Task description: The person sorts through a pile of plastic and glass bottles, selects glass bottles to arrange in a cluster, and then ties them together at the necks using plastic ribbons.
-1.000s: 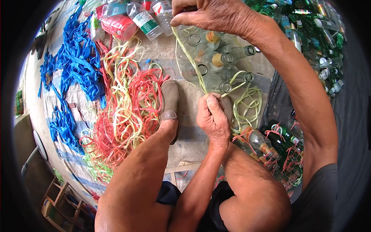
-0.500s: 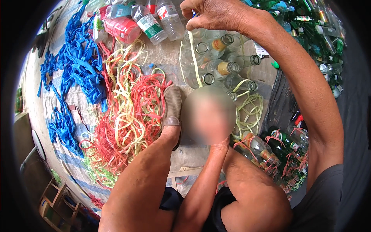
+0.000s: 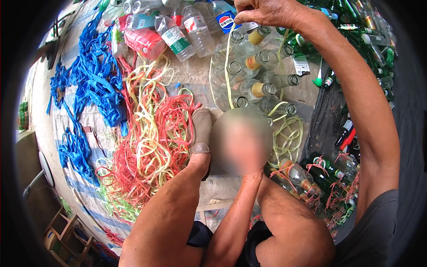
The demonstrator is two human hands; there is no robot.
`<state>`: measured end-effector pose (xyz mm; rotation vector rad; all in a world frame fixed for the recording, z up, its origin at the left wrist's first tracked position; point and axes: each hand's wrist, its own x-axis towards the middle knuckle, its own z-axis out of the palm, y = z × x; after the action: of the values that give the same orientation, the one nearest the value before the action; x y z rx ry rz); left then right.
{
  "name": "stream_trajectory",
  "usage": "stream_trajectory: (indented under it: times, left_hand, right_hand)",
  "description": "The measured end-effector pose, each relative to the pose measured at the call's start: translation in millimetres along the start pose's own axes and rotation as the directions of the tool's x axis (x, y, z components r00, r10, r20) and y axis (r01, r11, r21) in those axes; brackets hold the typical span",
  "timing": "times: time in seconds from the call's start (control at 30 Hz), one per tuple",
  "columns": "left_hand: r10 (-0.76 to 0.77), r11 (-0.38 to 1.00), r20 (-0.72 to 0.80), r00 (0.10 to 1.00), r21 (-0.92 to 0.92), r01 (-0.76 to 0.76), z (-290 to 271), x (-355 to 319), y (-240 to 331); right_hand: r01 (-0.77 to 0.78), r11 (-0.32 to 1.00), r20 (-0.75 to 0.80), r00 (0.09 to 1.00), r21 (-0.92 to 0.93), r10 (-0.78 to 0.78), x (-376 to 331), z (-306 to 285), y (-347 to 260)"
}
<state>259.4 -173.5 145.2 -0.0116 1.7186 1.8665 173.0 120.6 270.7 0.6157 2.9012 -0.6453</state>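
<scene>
My right hand [image 3: 262, 13] is raised over the far side of a group of clear glass bottles [image 3: 258, 90]. Its fingertips are pinched on a pale yellow-green plastic strap [image 3: 228, 66], which runs taut down along the bottles. The bottles lie side by side with their open necks pointing right, and some bear yellow neck labels. My left hand [image 3: 247, 151] is at the near end of the bottles, under a blurred patch that hides its fingers and whatever they touch. Loose loops of the same strap [image 3: 291, 133] lie right of the bottles.
A tangled heap of red and yellow straps [image 3: 151, 133] lies left of my shoe [image 3: 202, 127], with blue strips [image 3: 100, 84] beyond. Plastic bottles [image 3: 175, 42] lie at the far side. Green bottles [image 3: 356, 26] are piled far right; tied bottles [image 3: 302, 175] lie near right.
The whole view has shifted, so the ground things appear lower and more of the far bottles shows. My right hand has moved a little to the right, still pinching the strap.
</scene>
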Motion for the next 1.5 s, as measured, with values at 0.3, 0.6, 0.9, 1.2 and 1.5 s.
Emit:
stream_trajectory:
  times: [0.3, 0.6, 0.9, 1.2, 1.5]
  left_hand:
    - [0.014, 1.0, 0.002, 1.0, 0.011, -0.014, -0.5, 2.0, -0.9]
    - [0.191, 0.968, 0.013, 0.981, 0.164, -0.191, -0.6, 3.6, -11.3]
    - [0.041, 0.997, 0.005, 0.999, 0.061, -0.042, 6.7, 2.0, -2.6]
    - [0.07, 0.991, 0.004, 0.998, 0.11, -0.07, -0.3, 5.5, -2.3]
    - [0.066, 0.992, 0.009, 0.998, 0.106, -0.067, 0.9, 5.8, 1.0]
  right_hand:
    - [0.005, 1.0, -0.077, 0.997, -0.006, -0.006, -21.6, 2.8, 8.1]
    - [-0.054, 0.997, -0.03, 0.998, 0.06, 0.056, -31.7, -6.0, 29.9]
    - [-0.118, 0.982, -0.091, 0.99, -0.149, 0.105, -35.1, -1.2, 33.7]
    - [-0.117, 0.992, -0.172, 0.977, 0.051, 0.124, -9.8, 23.5, 40.1]
    - [-0.198, 0.92, -0.079, 0.968, 0.337, 0.238, -3.8, 39.0, 71.1]
